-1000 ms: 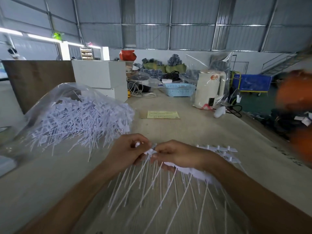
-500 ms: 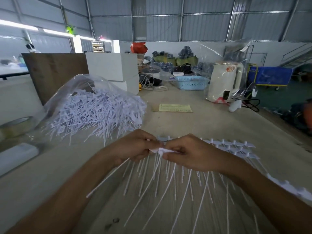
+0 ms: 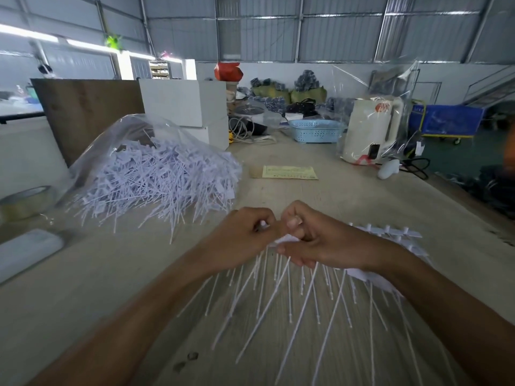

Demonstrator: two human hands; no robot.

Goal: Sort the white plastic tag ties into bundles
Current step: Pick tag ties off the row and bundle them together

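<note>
Both hands meet at the near middle of the pale wooden table (image 3: 348, 196): the left hand (image 3: 245, 235) curls its fingers and pinches the flat heads of a fan of white plastic tag ties (image 3: 278, 296), while the right hand (image 3: 315, 240) pinches the same heads from the other side, likely to square them into one bundle. The thin tails splay toward the person, free to hang. Behind the right wrist lies a row of white ties with their heads lined up (image 3: 390, 232). Farther left, a clear plastic bag (image 3: 111, 135) spills a loose heap of unsorted white ties (image 3: 156, 176), near enough to reach. Beyond lies a yellow paper slip (image 3: 289, 172).
</note>
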